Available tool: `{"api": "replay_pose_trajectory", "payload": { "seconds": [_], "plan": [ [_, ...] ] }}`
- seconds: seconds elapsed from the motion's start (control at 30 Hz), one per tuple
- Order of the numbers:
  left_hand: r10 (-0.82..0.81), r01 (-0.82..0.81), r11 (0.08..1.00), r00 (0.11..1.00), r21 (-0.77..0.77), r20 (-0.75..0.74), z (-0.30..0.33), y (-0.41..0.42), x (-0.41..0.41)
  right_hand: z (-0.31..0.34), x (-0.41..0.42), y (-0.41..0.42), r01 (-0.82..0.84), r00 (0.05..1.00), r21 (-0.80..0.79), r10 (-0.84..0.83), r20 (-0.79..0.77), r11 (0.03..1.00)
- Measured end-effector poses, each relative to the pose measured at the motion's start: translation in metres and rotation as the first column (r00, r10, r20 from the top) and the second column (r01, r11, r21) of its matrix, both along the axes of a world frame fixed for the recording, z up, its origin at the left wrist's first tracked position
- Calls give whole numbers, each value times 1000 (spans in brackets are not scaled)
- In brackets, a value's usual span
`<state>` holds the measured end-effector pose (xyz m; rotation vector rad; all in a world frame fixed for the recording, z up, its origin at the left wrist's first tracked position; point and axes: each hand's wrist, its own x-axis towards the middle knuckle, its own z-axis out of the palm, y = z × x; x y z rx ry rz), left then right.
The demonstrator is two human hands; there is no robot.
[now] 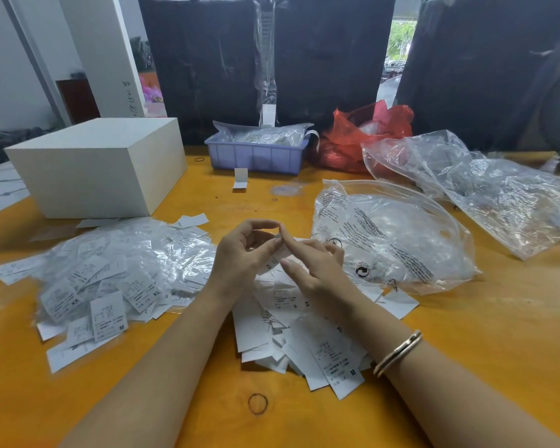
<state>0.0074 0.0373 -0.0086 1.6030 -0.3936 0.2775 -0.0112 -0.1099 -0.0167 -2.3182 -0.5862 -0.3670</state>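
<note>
You're pinching a label in your left hand over the near pile, your right hand touching its far end, grip there unclear, so you're risking it slipping back among the loose ones.

The flat wooden tabletop is bright orange. The small rectangular paper labels are white with black print. The cardboard box is plain white, the plastic tray lavender, and the crumpled plastic bag red.
</note>
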Motion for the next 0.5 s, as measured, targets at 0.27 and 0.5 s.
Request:
{"api": "replay_pose_trajectory", "payload": {
  "seconds": [0.27, 0.5],
  "plan": [
    [288, -289, 947, 957, 142, 26, 1, 16, 10, 16, 15, -39, 225, 897, 248, -300, 324, 942],
    [601, -542, 523, 782, 658, 168, -7, 40, 16, 2, 37, -104, 719, 692, -154, -720, 56, 678]
  ]
}}
